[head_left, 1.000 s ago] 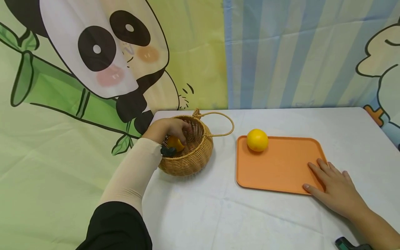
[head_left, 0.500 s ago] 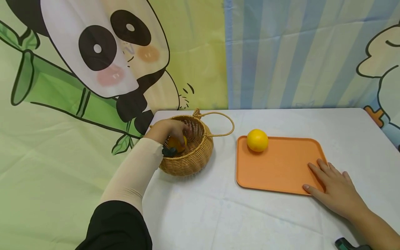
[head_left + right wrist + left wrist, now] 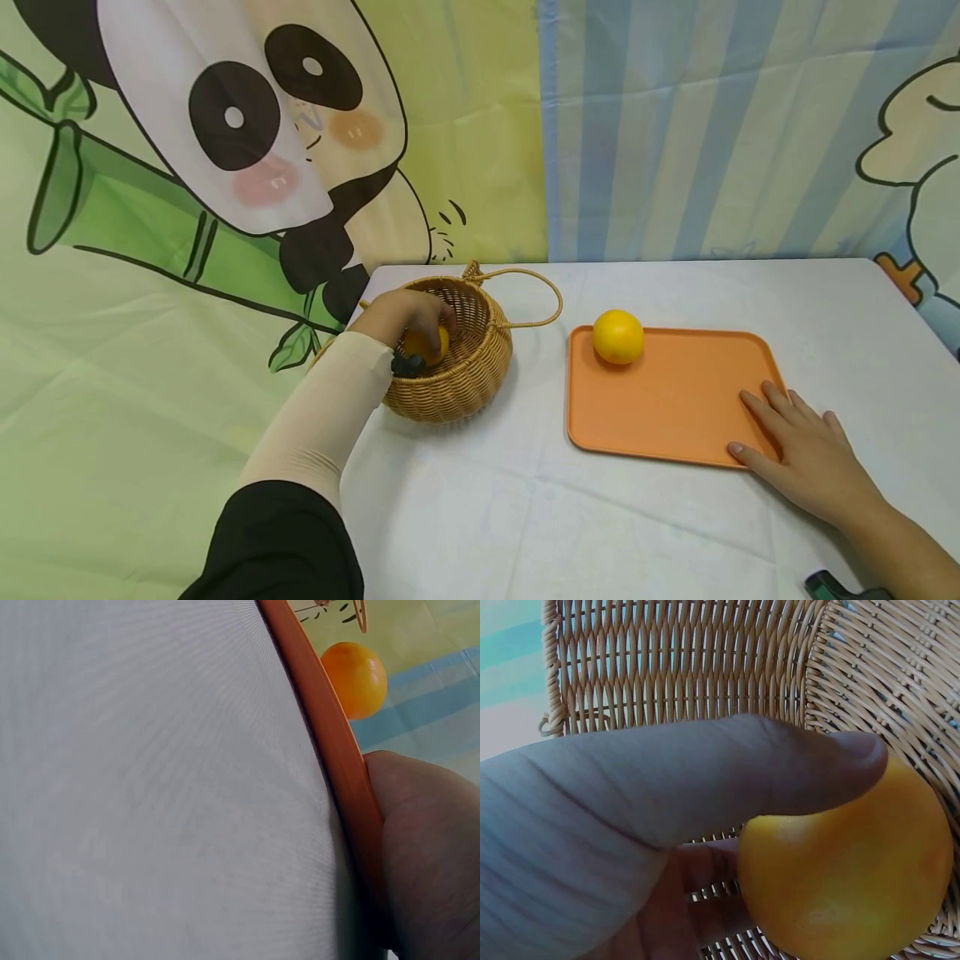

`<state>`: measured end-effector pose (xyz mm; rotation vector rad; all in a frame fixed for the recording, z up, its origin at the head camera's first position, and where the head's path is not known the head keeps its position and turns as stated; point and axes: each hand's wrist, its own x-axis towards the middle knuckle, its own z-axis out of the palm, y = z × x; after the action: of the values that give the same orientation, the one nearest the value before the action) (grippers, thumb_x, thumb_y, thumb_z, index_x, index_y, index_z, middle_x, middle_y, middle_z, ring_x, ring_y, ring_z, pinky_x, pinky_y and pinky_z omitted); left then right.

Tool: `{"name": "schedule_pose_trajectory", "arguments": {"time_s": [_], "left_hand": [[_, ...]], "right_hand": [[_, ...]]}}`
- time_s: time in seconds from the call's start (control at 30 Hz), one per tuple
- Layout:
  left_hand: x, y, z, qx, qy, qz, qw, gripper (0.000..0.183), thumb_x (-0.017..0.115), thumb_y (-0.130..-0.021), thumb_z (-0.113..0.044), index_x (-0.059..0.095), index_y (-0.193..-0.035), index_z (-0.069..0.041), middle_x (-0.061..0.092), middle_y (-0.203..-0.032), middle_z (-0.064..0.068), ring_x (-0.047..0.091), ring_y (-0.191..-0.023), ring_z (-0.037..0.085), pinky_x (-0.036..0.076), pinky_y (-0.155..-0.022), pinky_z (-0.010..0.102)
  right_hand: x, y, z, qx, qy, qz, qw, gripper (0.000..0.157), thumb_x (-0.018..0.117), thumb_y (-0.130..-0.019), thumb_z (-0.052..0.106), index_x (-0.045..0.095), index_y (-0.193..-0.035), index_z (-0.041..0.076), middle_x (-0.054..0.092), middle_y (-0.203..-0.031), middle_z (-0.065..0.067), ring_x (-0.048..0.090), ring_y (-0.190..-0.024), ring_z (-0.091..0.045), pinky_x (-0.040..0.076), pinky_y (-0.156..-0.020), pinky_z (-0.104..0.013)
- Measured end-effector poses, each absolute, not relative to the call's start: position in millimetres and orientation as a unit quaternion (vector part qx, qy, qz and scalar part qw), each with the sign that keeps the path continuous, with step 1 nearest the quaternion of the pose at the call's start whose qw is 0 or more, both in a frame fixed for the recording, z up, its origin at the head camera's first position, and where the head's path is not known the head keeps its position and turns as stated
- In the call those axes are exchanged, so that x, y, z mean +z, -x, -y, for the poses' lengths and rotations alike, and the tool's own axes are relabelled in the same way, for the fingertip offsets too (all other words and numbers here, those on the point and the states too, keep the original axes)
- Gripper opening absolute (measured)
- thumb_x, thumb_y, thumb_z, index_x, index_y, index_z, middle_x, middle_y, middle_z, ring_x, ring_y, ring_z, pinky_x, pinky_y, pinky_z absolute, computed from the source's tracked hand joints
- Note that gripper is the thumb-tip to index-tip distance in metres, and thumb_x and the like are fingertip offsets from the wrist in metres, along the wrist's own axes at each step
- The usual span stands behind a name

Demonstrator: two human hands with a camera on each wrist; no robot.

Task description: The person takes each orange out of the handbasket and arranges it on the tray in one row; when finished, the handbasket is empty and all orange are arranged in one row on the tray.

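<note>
My left hand (image 3: 418, 318) reaches down into a round wicker basket (image 3: 457, 392) and grips a yellow-orange orange (image 3: 847, 877) inside it. The thumb lies across the top of that orange in the left wrist view, with fingers partly hidden on its far side. A second orange (image 3: 618, 337) sits on the back left corner of an orange tray (image 3: 667, 400). Over at the tray's right edge, my right hand (image 3: 806, 450) rests with its fingers spread. The thumb (image 3: 420, 817) overlaps the tray's rim in the right wrist view.
The basket's looped handle (image 3: 558, 304) leans out to the right, toward the tray. A white cloth (image 3: 525, 517) covers the table. Printed curtains (image 3: 480, 125) hang behind the table's back edge.
My left hand's fingers have come down around the orange in the basket, and the hand has sunk slightly. The right hand, tray and second orange have stayed put.
</note>
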<state>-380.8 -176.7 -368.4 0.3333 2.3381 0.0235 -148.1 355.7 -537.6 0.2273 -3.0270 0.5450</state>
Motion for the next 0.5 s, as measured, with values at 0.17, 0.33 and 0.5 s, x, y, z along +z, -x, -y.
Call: {"name": "schedule_pose_trajectory", "arguments": {"time_s": [0.17, 0.33, 0.5], "left_hand": [[-369.6, 380.2, 176.7, 0.008, -0.128, -0.916, 0.381, 0.059, 0.088, -0.086, -0.022, 0.069, -0.141, -0.027, 0.056, -0.141, 0.007, 0.055, -0.123, 0.028, 0.053, -0.096, 0.045], [-370.8, 381.0, 176.8, 0.013, -0.135, -0.914, 0.383, 0.057, 0.087, -0.088, -0.019, 0.068, -0.142, -0.023, 0.058, -0.136, 0.008, 0.057, -0.119, 0.028, 0.054, -0.094, 0.043], [-372.4, 381.9, 177.5, 0.019, -0.137, -0.913, 0.384, 0.056, 0.087, -0.088, -0.016, 0.068, -0.141, -0.021, 0.058, -0.134, 0.009, 0.059, -0.115, 0.027, 0.056, -0.092, 0.042]], "right_hand": [[-538.4, 148.1, -355.7, 0.178, -0.074, 0.981, 0.030, 0.093, 0.067, -0.099, 0.059, 0.034, -0.165, 0.003, 0.023, -0.168, -0.036, 0.016, -0.153, -0.063, -0.006, -0.115, -0.082], [-538.5, 147.9, -355.7, 0.179, -0.074, 0.981, 0.031, 0.093, 0.067, -0.099, 0.059, 0.034, -0.165, 0.003, 0.023, -0.168, -0.036, 0.015, -0.153, -0.063, -0.006, -0.115, -0.082], [-538.5, 147.7, -356.0, 0.181, -0.076, 0.980, 0.031, 0.093, 0.068, -0.099, 0.059, 0.034, -0.165, 0.003, 0.023, -0.168, -0.035, 0.016, -0.153, -0.063, -0.006, -0.115, -0.083]]}}
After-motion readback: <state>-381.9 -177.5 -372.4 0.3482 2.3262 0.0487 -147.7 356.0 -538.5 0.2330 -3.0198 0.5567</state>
